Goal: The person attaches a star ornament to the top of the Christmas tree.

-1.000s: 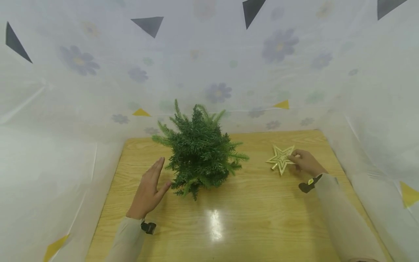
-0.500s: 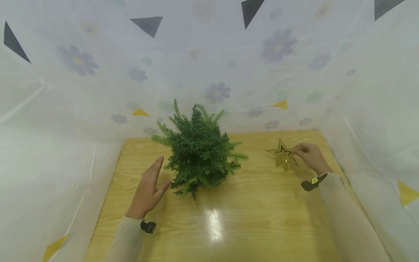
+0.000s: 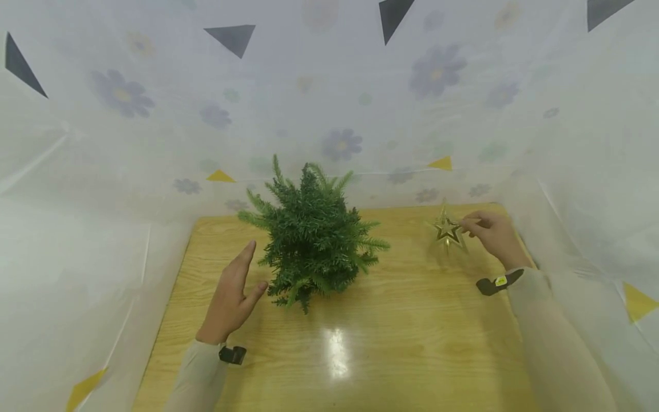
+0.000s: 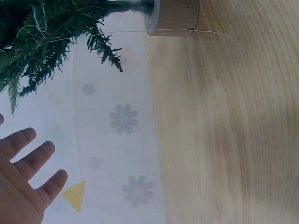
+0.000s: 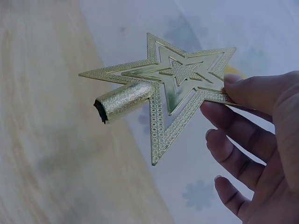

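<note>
A small artificial Christmas tree [image 3: 314, 240] stands on the table, dark green with lighter sprigs. In the left wrist view its round wooden base [image 4: 175, 16] shows, and a thin thread [image 4: 187, 30] trails from the branches. Beside the tree's left side is my left hand [image 3: 230, 300], fingers straight and thumb spread, holding nothing. My right hand [image 3: 494, 237] pinches one point of a gold star tree topper [image 3: 447, 229] between thumb and index finger. The right wrist view shows the star's glittery outline and its hollow tube [image 5: 124, 101], with the other fingers [image 5: 233, 158] loosely bent below.
The wood-grain table [image 3: 412, 343] is enclosed by pale sheeting [image 3: 288, 103] with printed flowers at the back and sides. Yellow and dark triangles are stuck on the sheeting. The back table edge runs close behind the tree and star.
My right hand has moved back and slightly right with the star topper, turning it so its tube now points toward me. The left hand has barely moved; the tree stays put.
</note>
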A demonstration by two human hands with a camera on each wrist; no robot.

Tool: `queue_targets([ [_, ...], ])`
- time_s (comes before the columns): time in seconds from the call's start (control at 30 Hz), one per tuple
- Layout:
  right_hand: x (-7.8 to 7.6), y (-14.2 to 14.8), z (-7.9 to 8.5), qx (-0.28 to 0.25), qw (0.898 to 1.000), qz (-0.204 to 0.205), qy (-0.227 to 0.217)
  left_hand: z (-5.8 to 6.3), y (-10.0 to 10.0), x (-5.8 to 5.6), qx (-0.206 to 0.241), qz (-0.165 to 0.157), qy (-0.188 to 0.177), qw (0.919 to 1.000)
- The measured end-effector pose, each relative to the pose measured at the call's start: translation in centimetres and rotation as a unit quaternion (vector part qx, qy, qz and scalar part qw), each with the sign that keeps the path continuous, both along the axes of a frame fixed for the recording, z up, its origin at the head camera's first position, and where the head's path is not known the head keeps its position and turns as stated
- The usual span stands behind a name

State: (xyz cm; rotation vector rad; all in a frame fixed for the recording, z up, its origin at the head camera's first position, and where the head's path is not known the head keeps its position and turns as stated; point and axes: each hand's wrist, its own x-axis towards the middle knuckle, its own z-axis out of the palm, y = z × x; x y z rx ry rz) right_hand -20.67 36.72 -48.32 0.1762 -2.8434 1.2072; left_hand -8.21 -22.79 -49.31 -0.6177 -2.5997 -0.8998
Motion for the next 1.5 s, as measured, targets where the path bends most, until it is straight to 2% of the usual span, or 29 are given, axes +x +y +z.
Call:
queue_targets([
  [0.2,-0.1,-1.3,3.1,-0.025,0.998,-0.004,0.052,0.5,0.2,0.1,0.002,-0.003,0.008,1.0000],
  [0.37,0.0,-1.8,4.7,-0.039,0.998,-0.006,0.052,0.8,0.3,0.1,0.001,-0.008,0.013,0.9999],
  [0.67,0.5,-2.2,5.9,-0.041,0.998,-0.001,0.050,1.4,0.8,-0.1,0.013,-0.013,0.018,0.9997],
  [0.93,0.4,-3.0,7.2,-0.062,0.994,0.014,0.092,2.3,1.7,-0.4,0.036,-0.015,0.014,0.9991],
  [1.17,0.5,-3.9,8.5,-0.049,0.993,0.001,0.112,3.1,2.1,-0.9,0.088,-0.012,0.039,0.9953],
  [1.33,0.4,-4.3,8.9,-0.055,0.988,0.007,0.141,3.7,2.7,-1.3,0.147,-0.028,0.049,0.9874],
  [1.5,0.3,-4.8,9.2,-0.074,0.984,0.021,0.159,4.2,3.4,-1.8,0.185,-0.036,0.087,0.9783],
])
